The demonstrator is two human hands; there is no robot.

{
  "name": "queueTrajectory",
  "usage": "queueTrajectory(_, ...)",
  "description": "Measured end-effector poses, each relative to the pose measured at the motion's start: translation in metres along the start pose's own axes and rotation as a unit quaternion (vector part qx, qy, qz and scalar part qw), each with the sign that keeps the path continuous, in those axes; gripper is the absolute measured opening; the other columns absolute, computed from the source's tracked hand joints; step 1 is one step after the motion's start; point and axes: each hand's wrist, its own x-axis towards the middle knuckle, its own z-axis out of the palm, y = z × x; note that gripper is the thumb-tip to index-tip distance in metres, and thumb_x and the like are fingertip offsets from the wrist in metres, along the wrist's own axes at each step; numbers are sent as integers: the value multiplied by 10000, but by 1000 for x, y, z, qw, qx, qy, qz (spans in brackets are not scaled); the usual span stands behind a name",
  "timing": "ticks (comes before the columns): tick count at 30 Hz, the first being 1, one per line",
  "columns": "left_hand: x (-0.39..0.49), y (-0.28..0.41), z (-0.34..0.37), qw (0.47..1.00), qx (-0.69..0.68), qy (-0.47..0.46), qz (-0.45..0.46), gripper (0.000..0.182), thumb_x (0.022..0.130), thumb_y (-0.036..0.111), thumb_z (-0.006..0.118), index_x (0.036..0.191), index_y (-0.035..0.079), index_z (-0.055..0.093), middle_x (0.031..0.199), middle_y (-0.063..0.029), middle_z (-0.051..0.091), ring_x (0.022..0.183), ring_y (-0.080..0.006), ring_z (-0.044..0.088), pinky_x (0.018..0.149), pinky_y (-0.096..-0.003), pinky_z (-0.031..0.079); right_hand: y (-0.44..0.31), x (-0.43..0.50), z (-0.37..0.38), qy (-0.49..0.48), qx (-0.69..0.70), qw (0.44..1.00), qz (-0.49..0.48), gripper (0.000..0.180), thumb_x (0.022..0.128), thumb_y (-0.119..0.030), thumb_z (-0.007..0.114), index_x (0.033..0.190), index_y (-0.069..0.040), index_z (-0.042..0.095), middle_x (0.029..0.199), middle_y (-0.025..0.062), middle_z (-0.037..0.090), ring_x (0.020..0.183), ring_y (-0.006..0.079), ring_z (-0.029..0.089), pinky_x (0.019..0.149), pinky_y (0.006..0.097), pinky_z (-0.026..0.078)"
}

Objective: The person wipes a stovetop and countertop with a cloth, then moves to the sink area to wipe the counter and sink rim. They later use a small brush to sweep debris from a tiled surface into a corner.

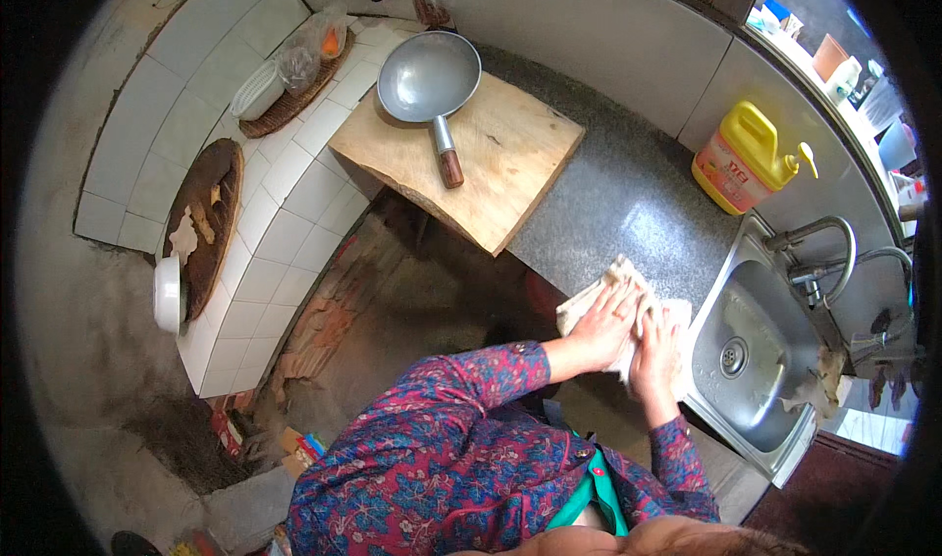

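Observation:
Both of my hands press on a pale, crumpled cloth [620, 270] at the front edge of the grey speckled countertop [596, 203], beside the sink. My left hand [605, 328] lies on the cloth's left part with its fingers pointing away from me. Close beside it, my right hand [657, 357] rests on the right part, fingers stretched forward. The palms and the cloth's underside are hidden. A metal wok [429, 77] with a wooden-ended handle stands on a thick wooden board [508, 158], farther back on the left.
A steel sink [765, 350] with a faucet [817, 261] is at the right. Behind it stands a yellow pump jug [743, 158]. On the left tiled ledge [272, 239] are a round wooden lid [213, 225], a white bowl [168, 295] and a white plastic basket [257, 91].

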Motion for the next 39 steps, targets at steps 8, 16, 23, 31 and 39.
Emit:
queueTrajectory(8,98,-24,-12,996,-39,76,-26,553,910,187,468,1413,-40,423,1503,-217,382,1428,-355,309,1189,-462,207,42,93,7,46,9,997,60,514,864,-8,484,1375,-62,505,1465,208,445,1429,383,311,1169,544,204)
queueTrajectory(16,1,-63,-23,991,-115,23,61,471,873,152,509,1293,-61,515,1321,-215,531,1262,-393,467,1086,-453,372,-62,27,34,70,67,990,105,446,883,1,510,1323,-40,566,1366,230,542,1310,379,478,1098,429,363)
queueTrajectory(23,-151,-191,-116,974,-219,27,58,284,825,118,543,1067,-20,601,1096,-222,594,1072,-395,545,982,-482,418,-271,35,69,-14,349,893,282,441,892,59,489,1312,-34,591,1289,141,627,1235,226,555,1059,341,405)
queueTrajectory(31,-248,-365,-323,955,-49,286,-59,215,851,79,498,1007,-47,577,1058,-234,576,1005,-429,533,921,-514,423,-483,230,106,-9,258,944,-205,448,835,48,542,1274,-32,575,1362,261,522,1288,414,490,1090,435,392)
queueTrajectory(39,-217,-535,-365,892,72,347,-281,388,863,126,613,1200,-44,528,1267,-226,511,1176,-426,463,1023,-492,378,-593,415,210,51,32,955,-291,551,783,-90,616,1318,16,533,1420,267,453,1373,388,382,1149,517,268)
